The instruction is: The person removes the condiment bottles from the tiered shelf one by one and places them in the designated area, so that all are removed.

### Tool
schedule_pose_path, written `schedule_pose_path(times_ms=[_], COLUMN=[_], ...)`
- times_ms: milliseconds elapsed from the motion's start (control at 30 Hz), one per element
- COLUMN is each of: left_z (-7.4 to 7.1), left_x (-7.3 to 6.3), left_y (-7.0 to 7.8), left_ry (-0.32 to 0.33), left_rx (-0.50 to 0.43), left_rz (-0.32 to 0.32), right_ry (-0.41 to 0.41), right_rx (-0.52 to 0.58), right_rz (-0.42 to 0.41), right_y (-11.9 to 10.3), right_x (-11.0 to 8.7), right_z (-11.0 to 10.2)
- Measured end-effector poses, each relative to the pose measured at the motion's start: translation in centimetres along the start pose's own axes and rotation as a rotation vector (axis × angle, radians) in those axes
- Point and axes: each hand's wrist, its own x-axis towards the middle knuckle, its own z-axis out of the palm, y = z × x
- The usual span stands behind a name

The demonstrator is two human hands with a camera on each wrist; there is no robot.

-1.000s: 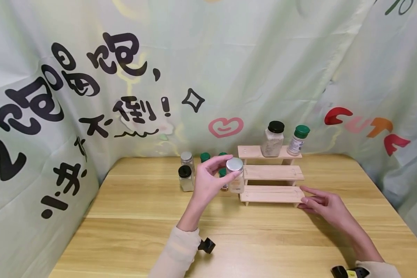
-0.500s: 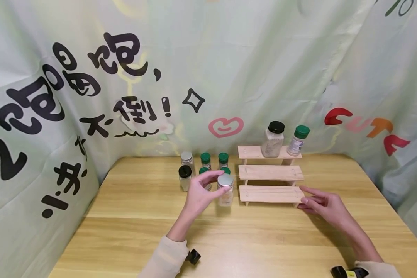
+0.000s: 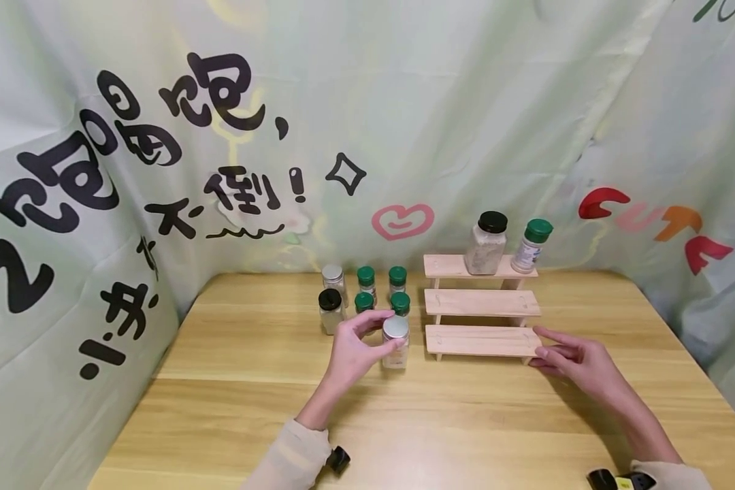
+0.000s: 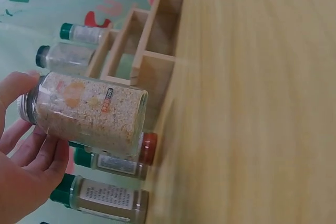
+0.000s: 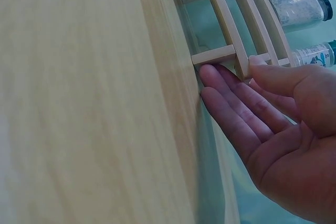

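Observation:
My left hand (image 3: 356, 350) holds a clear jar (image 3: 395, 355) near its silver lid, upright, in front of the green-capped bottles and left of the wooden rack. Pale grainy stuff fills this jar (image 4: 89, 111) in the left wrist view; whether its base touches the table I cannot tell. At the three-step wooden rack (image 3: 484, 340), my right hand (image 3: 576, 357) grips the right end of the lowest step, thumb on one side and fingers by the leg (image 5: 215, 55). On the top step stand a black-lidded jar (image 3: 486, 248) and a green-capped bottle (image 3: 529, 252).
Left of the rack, a silver-lidded jar (image 3: 333, 278), a black-lidded jar (image 3: 331, 316) and several green-capped bottles (image 3: 366, 279) stand on the wooden table (image 3: 239, 354). A printed curtain (image 3: 465, 122) hangs behind the table's back edge.
The left hand has brought the silver-lidded jar down and to the left, from before the rack's left end to in front of the green-capped bottles. The right hand keeps its place on the rack.

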Motion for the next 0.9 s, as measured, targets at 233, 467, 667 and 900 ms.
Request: schedule_pose_path(times_ms=[233,467,667,900], left_z=[0.3,0.5,0.8,0.9], left_x=[-0.4,-0.5,-0.5,-0.3], left_y=[-1.0,-1.5,-1.5,-1.5], left_ry=[-0.011,-0.015,-0.020,-0.067], left_rx=[-0.002,0.003,-0.025,-0.042], left_rz=[-0.014,-0.027,-0.035,-0.029], right_ry=[0.006,0.006,0.013,0.000], right_rx=[-0.019,-0.023,-0.013,0.023], right_rz=[0.005,-0.003,0.011,0.002], right_y=[0.3,0.2,0.2,0.4], right_x=[0.0,0.0,0.1,0.0], right_z=[0.0,0.1,0.1,0.0])
